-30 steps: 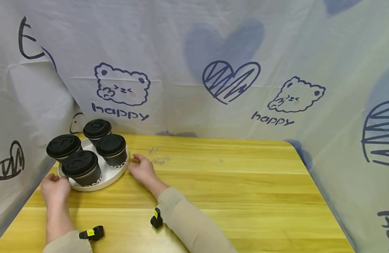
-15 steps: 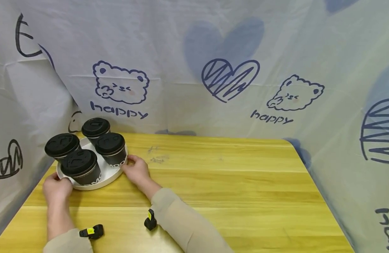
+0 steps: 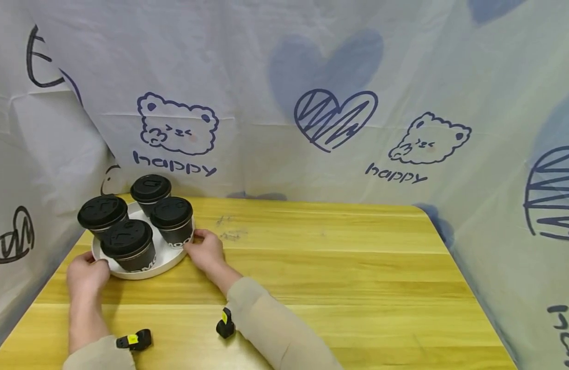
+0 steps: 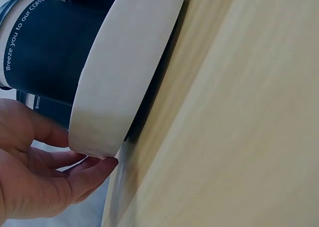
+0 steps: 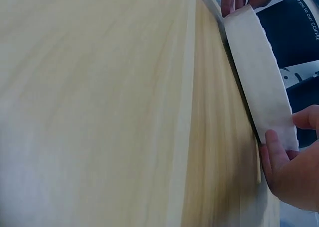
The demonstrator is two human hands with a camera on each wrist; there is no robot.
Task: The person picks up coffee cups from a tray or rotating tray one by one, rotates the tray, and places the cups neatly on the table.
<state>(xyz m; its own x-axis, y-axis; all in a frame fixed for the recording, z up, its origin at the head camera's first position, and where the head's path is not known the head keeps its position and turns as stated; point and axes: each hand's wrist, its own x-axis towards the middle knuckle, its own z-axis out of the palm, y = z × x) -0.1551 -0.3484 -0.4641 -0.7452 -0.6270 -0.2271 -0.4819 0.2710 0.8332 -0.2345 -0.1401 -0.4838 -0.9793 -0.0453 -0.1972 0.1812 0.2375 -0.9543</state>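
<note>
A round white tray (image 3: 137,275) carries several black lidded paper coffee cups (image 3: 174,232) at the left of the table. All the cups stand upright, close together, and pale lettering shows on their sides. My left hand (image 3: 87,276) grips the tray's near left rim, thumb above and fingers beneath, as the left wrist view shows. On the right side, my right hand (image 3: 207,253) pinches the rim, with its thumb by the upper edge and fingers against the lower wall (image 5: 261,77). A dark strip runs below the tray's wall (image 4: 124,62) in both wrist views.
The yellow wood-grain table (image 3: 340,267) extends to the right of the tray. A pale printed cloth (image 3: 257,154) hangs behind it and along both sides, close to the cups at the left. Black wrist cameras (image 3: 134,339) sit at both sleeves.
My right hand has come in from just beside the tray and taken hold of its rim. Over the last half second, tray, cups and both hands have shifted slightly to the right.
</note>
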